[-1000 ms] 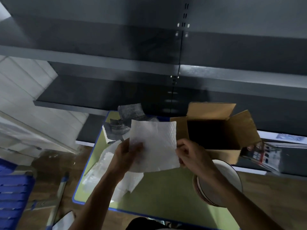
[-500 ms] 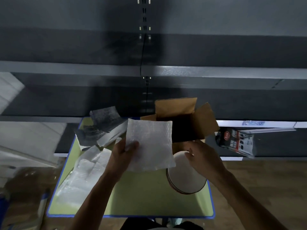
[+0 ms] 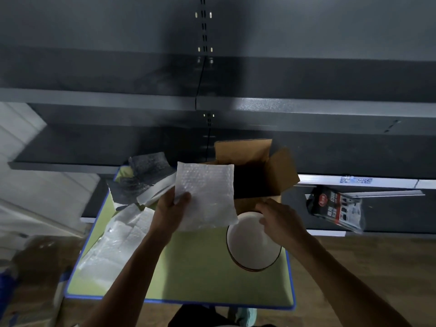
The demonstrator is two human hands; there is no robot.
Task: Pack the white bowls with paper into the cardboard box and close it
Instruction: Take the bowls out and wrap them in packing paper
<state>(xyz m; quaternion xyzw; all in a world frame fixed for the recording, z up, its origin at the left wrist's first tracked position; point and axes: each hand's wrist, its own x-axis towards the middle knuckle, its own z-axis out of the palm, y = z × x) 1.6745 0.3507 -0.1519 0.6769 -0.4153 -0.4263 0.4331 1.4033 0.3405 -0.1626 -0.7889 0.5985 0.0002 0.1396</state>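
Head view, left hand pinching one bubble-wrap sheet, right hand on one bowl stack, grip unclear, one open box

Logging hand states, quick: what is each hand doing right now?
Left hand: holding the bubble wrap sheet.
Right hand: at the far rim of the top white bowl; grip cannot be told.

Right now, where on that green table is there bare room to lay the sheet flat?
The widest bare patch of the green table lies in front, between the heap of clear wrap and the stack of white bowls, down to the near edge. The back is crowded: dark sheets and the cardboard box.
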